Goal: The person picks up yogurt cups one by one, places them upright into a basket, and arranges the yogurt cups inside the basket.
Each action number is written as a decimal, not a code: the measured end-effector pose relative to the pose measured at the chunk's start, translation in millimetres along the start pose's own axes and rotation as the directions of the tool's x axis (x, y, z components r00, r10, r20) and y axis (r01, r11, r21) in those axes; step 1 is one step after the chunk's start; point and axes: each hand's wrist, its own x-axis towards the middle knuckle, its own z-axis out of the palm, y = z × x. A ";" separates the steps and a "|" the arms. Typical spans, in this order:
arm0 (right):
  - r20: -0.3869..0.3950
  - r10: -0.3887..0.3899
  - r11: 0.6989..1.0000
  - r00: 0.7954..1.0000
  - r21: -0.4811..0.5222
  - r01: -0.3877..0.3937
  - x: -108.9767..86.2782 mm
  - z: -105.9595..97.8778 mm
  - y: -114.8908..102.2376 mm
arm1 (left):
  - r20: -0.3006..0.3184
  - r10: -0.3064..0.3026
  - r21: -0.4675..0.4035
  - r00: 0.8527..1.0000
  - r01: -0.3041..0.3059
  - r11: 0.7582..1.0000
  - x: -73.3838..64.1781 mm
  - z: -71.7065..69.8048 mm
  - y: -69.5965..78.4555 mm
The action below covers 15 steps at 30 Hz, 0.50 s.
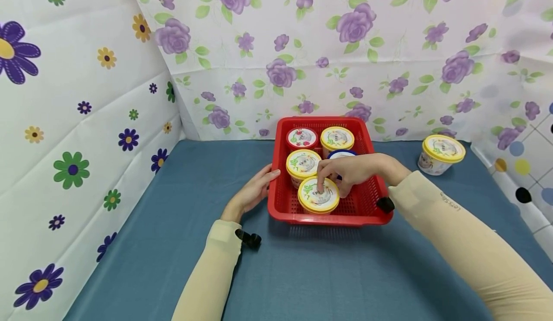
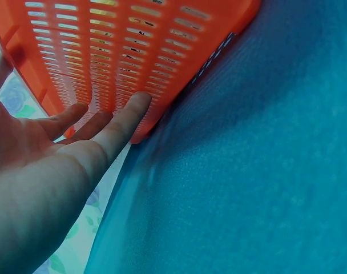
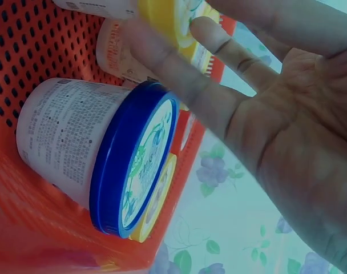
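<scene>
A red plastic basket (image 1: 328, 219) with slotted walls holds several lidded tubs. My left hand (image 1: 254, 190) rests against the basket's left side; in the left wrist view its fingers (image 2: 119, 123) lie straight along the slotted wall. Over the basket, my right hand (image 1: 352, 170) touches the lid of the front yellow-lidded tub (image 1: 317, 198) with a fingertip. The right wrist view shows its digits extended around that tub's edge. Partly hidden under the hand is a blue-lidded tub (image 3: 76, 131). A second yellow-lidded tub (image 1: 304, 162) stands just behind the front one.
Farther back in the basket are a red-lidded tub (image 1: 301, 138) and another yellow-lidded tub (image 1: 337, 138). Outside, a yellow-lidded tub (image 1: 441, 154) stands on the blue tablecloth (image 1: 181, 225) at right. Flower-patterned sheets (image 1: 259, 47) hang behind and beside the table.
</scene>
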 end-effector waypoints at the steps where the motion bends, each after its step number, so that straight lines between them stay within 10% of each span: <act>1: 0.000 -0.007 1.000 1.000 0.000 0.007 0.6 0.4 0.1 | -0.001 -0.001 0.002 1.000 0.001 1.000 -0.3 -0.1 0.2; 15: 0.004 -0.026 0.998 1.000 0.058 0.026 7.3 2.4 -2.5 | 0.009 -0.005 -0.013 1.000 0.005 1.000 -0.5 0.2 1.3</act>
